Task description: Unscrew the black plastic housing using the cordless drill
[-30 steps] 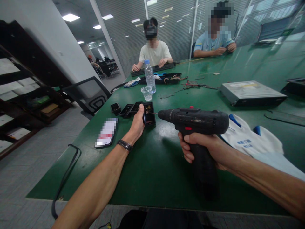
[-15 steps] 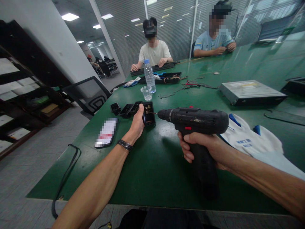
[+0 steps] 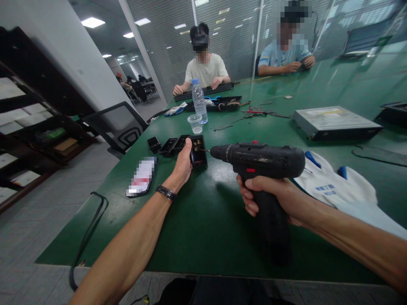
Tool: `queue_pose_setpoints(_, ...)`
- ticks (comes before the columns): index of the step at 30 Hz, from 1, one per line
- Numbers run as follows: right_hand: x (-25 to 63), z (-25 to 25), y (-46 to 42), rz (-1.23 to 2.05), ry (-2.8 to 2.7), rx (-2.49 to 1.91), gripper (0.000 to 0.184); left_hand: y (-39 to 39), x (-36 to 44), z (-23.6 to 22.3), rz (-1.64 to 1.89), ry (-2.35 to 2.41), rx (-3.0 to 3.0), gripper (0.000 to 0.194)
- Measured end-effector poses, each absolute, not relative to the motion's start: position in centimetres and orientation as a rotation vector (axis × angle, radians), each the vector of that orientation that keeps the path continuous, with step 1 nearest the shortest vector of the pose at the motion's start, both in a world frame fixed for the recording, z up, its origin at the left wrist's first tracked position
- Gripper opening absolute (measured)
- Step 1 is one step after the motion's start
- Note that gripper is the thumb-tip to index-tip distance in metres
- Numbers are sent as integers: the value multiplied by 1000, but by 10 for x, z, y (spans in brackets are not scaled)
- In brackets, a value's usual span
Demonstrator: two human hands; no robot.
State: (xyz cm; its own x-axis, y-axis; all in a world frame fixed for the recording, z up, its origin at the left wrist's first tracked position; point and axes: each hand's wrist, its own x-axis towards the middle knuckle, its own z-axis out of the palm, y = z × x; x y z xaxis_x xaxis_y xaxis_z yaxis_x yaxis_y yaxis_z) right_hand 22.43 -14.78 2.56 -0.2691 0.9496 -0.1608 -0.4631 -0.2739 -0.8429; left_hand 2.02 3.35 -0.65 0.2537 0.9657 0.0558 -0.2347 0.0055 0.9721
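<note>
My right hand [image 3: 270,192] is wrapped round the grip of a black cordless drill [image 3: 260,161], held level with its chuck to the left. The thin bit in the chuck points at my left hand [image 3: 182,163], its tip close to a dark, narrow object [image 3: 192,159] seen edge-on. That object is in the closed left hand, thumb on top and the other fingers mostly hidden; I cannot make out its kind. Right behind it, a black box [image 3: 201,162] holds small brassy pieces. Several more small black boxes [image 3: 154,145] stand to its left.
A phone [image 3: 142,177] lies left of my left forearm. Beyond the boxes stand a plastic cup [image 3: 195,125] and a water bottle [image 3: 199,101]. White work gloves [image 3: 343,186] and a silver disc drive [image 3: 337,120] lie at right. Two people [image 3: 206,67] sit across the green table [image 3: 190,241].
</note>
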Motion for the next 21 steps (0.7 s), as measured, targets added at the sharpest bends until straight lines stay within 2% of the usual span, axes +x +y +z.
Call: queue_pose_setpoints(21,223,28,-149,1722,-845,-871,12,30,22,-2,1142,847,1130,58)
